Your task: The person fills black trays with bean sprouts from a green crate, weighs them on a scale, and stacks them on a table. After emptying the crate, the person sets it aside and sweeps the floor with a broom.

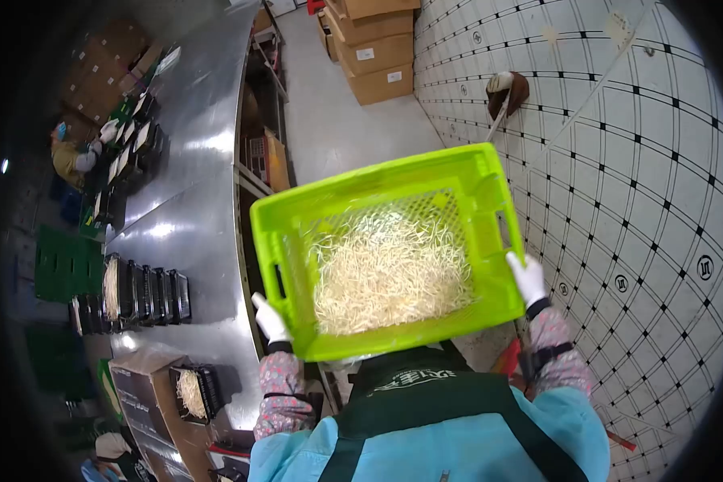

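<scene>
In front of my body I carry a lime-green plastic crate (pixel 394 341), slightly tilted in the view, its left end lower. A loose heap of thin, pale, sprout-like strands (pixel 390 277) covers its bottom. My left hand (pixel 272 323), in a white glove, is closed on the crate's near left corner, with most of its fingers hidden behind the wall. At the right end, below the handle slot, my white-gloved right hand (pixel 528 279) grips the crate's side.
A long steel table (pixel 185 185) runs along the left, bearing a row of black trays (pixel 157 293) and a cardboard box (pixel 149 402). Stacked cartons (pixel 373 52) stand ahead beside the tiled wall (pixel 618 201). Two people (pixel 76 153) work at the left.
</scene>
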